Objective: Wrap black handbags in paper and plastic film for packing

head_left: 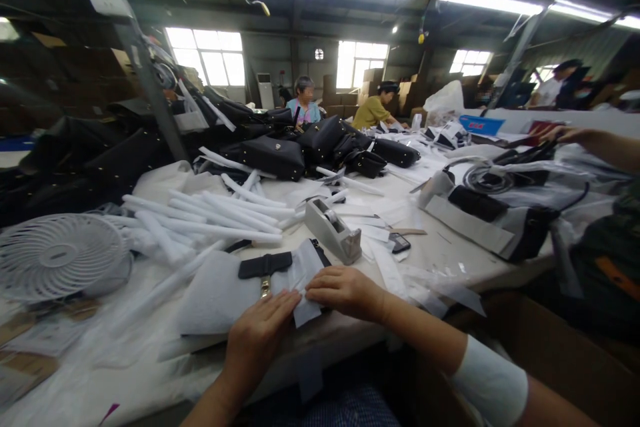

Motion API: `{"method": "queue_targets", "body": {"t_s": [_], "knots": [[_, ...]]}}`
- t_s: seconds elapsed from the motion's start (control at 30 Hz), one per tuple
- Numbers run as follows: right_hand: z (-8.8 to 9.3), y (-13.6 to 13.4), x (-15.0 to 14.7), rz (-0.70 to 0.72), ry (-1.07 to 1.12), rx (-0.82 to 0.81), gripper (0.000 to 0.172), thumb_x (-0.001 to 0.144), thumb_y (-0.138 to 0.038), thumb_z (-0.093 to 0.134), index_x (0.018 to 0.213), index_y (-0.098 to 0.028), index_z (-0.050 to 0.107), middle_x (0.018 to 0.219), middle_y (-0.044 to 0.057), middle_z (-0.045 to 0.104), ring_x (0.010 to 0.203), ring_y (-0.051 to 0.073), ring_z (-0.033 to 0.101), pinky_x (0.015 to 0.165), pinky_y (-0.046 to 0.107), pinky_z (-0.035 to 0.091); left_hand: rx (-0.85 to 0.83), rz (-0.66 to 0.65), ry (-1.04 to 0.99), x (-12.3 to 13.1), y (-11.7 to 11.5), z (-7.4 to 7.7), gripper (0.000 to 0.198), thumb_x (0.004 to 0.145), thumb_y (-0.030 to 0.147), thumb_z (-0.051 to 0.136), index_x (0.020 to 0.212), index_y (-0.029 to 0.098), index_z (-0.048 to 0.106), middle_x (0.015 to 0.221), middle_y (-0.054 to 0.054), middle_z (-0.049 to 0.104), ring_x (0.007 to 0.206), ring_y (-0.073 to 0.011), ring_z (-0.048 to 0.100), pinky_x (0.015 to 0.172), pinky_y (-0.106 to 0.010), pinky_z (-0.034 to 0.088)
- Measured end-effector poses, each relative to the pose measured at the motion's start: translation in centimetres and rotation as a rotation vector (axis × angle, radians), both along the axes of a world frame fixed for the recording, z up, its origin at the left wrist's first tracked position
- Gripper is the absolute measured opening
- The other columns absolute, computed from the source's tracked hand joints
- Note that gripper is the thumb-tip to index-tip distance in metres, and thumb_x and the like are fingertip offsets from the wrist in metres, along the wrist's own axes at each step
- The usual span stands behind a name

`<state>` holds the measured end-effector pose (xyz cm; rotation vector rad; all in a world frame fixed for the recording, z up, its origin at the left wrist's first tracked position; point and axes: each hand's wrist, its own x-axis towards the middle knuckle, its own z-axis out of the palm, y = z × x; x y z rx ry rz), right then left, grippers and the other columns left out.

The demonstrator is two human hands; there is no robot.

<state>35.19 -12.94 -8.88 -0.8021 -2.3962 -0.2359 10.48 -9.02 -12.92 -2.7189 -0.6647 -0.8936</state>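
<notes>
A black strap (265, 265) with a gold metal end lies on a white wrapping sheet (215, 293) at the table's near edge. My left hand (263, 333) rests on the sheet just below the strap, fingers bent and pressed on a white paper piece (306, 273). My right hand (345, 290) lies on the same paper from the right, fingers curled down on its fold. A grey tape dispenser (333, 230) stands right behind my hands.
A white desk fan (60, 257) sits at the left. Several rolled white paper tubes (220, 217) lie behind it. Black bags (275, 153) are piled at the back. Another person's arm (595, 143) reaches in at right. Two people sit far behind.
</notes>
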Motion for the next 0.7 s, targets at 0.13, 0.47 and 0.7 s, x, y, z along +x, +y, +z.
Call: {"method": "queue_targets", "body": {"t_s": [0.13, 0.47, 0.7], "knots": [[0.8, -0.8, -0.3, 0.012, 0.107, -0.158, 0.025, 0.092, -0.009, 0.051, 0.111, -0.018, 0.065, 0.103, 0.008, 0.072, 0.099, 0.018, 0.065, 0.089, 0.032, 0.052, -0.017, 0.003, -0.022, 0.0, 0.0, -0.3, 0.036, 0.101, 0.020, 0.035, 0.127, 0.024, 0.059, 0.121, -0.003, 0.071, 0.106, -0.0200, 0.069, 0.085, -0.035, 0.059], [1.5, -1.3, -1.9, -0.229, 0.197, -0.338, 0.025, 0.088, -0.031, 0.068, 0.109, -0.018, 0.068, 0.107, 0.008, 0.071, 0.102, 0.020, 0.064, 0.093, 0.033, 0.049, -0.007, 0.006, -0.032, -0.1, 0.1, -0.7, 0.037, 0.097, 0.012, 0.040, 0.126, 0.023, 0.060, 0.119, -0.005, 0.072, 0.104, -0.0196, 0.070, 0.086, -0.032, 0.059], [0.1, -0.7, -2.1, -0.288, -0.102, -0.127, 0.013, 0.089, -0.023, 0.066, 0.102, -0.018, 0.065, 0.098, 0.005, 0.069, 0.097, 0.019, 0.060, 0.086, 0.033, 0.046, -0.126, 0.036, -0.063, 0.0, -0.4, 0.1, 0.034, 0.095, 0.017, 0.047, 0.126, 0.026, 0.060, 0.117, -0.003, 0.072, 0.103, -0.0202, 0.071, 0.085, -0.032, 0.059]]}}
